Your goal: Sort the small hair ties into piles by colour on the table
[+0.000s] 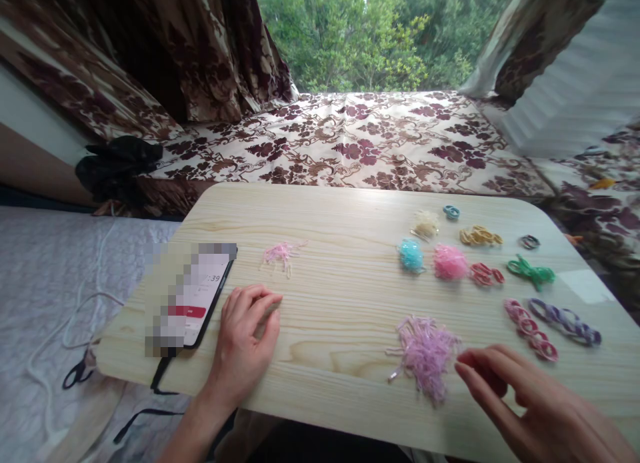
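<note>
My left hand (246, 340) rests on the table beside the phone, its fingers curled and the thumb close to the index finger. Nothing shows in it. Just beyond it lies a small loose heap of pink and pale elastic bands (281, 252). My right hand (530, 400) hovers at the right edge of a larger heap of lilac elastic bands (427, 358), thumb and index finger pinched together. Whatever is between those fingertips, if anything, is too small to make out.
At the left lies a phone (193, 296) with a cable. Toward the right are heaps of blue bands (411, 256), pink bands (450, 262) and clear bands (425, 224), plus yellow (480, 236), red (486, 274), green (531, 270), pink-and-white (530, 328) and purple-and-white hair ties (565, 322).
</note>
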### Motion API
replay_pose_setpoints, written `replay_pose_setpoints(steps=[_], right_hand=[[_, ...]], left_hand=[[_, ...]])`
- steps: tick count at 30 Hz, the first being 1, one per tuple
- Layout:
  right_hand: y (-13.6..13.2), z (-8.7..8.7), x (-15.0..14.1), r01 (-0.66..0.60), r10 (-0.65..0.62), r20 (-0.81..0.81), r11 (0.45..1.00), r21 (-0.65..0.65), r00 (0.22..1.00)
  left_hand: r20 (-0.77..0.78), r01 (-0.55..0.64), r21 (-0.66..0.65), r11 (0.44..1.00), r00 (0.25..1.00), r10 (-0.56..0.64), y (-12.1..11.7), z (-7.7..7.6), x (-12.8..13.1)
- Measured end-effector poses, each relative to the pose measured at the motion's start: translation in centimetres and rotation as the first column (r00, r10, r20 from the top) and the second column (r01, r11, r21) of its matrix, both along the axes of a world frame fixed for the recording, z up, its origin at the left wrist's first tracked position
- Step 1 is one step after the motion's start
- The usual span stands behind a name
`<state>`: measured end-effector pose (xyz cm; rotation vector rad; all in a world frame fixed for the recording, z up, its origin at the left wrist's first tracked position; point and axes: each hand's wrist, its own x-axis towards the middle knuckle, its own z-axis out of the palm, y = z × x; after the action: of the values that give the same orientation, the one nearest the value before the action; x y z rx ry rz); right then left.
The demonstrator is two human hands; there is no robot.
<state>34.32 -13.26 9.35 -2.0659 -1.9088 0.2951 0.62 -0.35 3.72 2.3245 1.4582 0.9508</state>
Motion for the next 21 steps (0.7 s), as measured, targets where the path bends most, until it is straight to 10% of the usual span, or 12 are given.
replay_pose_setpoints(steps=[5,21], right_hand=[[3.9,-0.9,-0.7,-0.086,0.055,0.112,0.951,0.296,0.992],[3.1,-3.1,-3.3,-0.207,0.185,0.097,0.923,0.323,0.978]], left_hand=[[0.021,-0.006,0.000,1.000,1.000,0.006,0.0,-0.3,0.1],[0.004,0.000,0.088,0.996,1.000,-0.001,0.1,-0.3,0.6]])
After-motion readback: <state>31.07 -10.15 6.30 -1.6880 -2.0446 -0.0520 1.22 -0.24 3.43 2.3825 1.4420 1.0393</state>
